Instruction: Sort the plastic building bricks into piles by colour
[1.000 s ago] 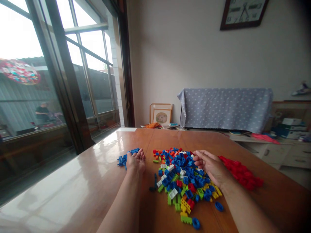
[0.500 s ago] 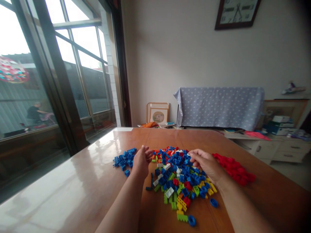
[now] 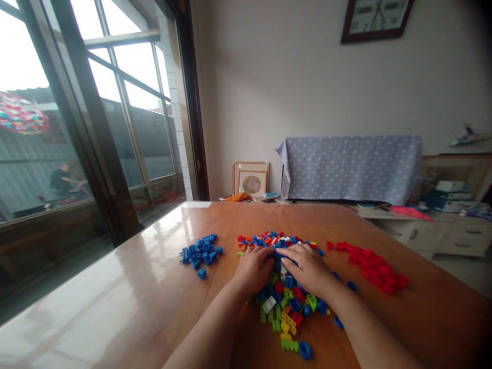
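Observation:
A mixed pile of toy building bricks [image 3: 279, 307] in blue, green, white, yellow, orange and red lies in front of me. Both hands reach into its middle, close together. My left hand [image 3: 255, 267] rests on the pile's left side with fingers bent over the bricks and thumb apart. From the right, my right hand [image 3: 306, 265] lies over blue bricks, its fingers stretched out and the thumb spread. No brick shows clearly held in either hand. Some bricks under the palms are hidden.
A blue brick pile [image 3: 200, 252] sits to the left, a red brick pile [image 3: 374, 267] to the right. Blue round pieces [image 3: 304, 350] lie near the mixed pile. All rest on a glossy wooden table [image 3: 134, 307]. A glass door [image 3: 126, 128] stands at the left.
My left hand has moved right, away from beside the blue pile, onto the mixed bricks. My right hand has shifted slightly left and lower over the pile. Some bricks at its right have shifted.

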`<state>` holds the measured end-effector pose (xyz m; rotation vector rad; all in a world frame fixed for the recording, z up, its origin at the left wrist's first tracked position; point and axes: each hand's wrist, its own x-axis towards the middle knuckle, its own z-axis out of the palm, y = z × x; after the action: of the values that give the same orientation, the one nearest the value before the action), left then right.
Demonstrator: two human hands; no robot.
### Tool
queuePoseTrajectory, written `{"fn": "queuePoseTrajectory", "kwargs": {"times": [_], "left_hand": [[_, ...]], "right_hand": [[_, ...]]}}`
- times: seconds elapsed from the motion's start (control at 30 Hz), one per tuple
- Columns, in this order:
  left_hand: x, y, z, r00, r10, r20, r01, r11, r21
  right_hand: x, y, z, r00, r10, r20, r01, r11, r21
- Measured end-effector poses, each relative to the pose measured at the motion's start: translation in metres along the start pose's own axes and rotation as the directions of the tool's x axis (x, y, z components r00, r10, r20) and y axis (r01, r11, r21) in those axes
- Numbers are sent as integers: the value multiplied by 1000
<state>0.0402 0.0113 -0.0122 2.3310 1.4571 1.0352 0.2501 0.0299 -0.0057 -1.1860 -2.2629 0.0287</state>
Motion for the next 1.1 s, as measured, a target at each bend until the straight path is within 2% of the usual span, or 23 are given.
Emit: {"fn": "queuePoseTrajectory", "kwargs": {"times": [0.17,0.27,0.4,0.5,0.6,0.67,0.77,0.87,0.93,0.97,1.03,1.1], "left_hand": [[0,3,0,996,1,-85,-13,989,-148],[0,5,0,993,-28,-118,-1,971,-238],[0,10,-2,994,-49,-102,19,960,-280],[1,15,-5,991,-75,-111,35,945,-325],[0,20,-10,990,-45,-131,2,948,-317],[0,23,-13,993,-5,-119,-31,955,-295],[-1,24,-12,997,34,-76,-54,958,-283],[2,22,-7,993,-59,-102,17,929,-371],[5,17,-5,966,-220,-136,115,836,-536],[8,12,-5,937,-320,-141,161,753,-638],[11,1,-10,842,-528,-111,217,520,-827],[14,-14,-20,725,-687,-33,177,232,-956]], "right_hand": [[0,-4,3,999,11,48,-9,1000,-22],[1,-4,6,999,41,23,-41,999,8],[2,-4,7,997,77,-13,-76,996,52],[3,-3,8,986,137,-97,-122,981,151],[3,-4,10,963,229,-138,-165,914,370],[3,-7,12,959,263,-108,-177,850,497],[2,-14,14,964,262,-40,-187,780,597],[3,-18,11,962,274,-14,-200,736,647],[3,-17,8,952,305,-26,-211,717,665],[3,-17,6,946,322,-32,-219,710,670],[4,-14,2,931,362,-50,-234,696,678],[4,-11,-1,916,395,-71,-243,688,684]]}}
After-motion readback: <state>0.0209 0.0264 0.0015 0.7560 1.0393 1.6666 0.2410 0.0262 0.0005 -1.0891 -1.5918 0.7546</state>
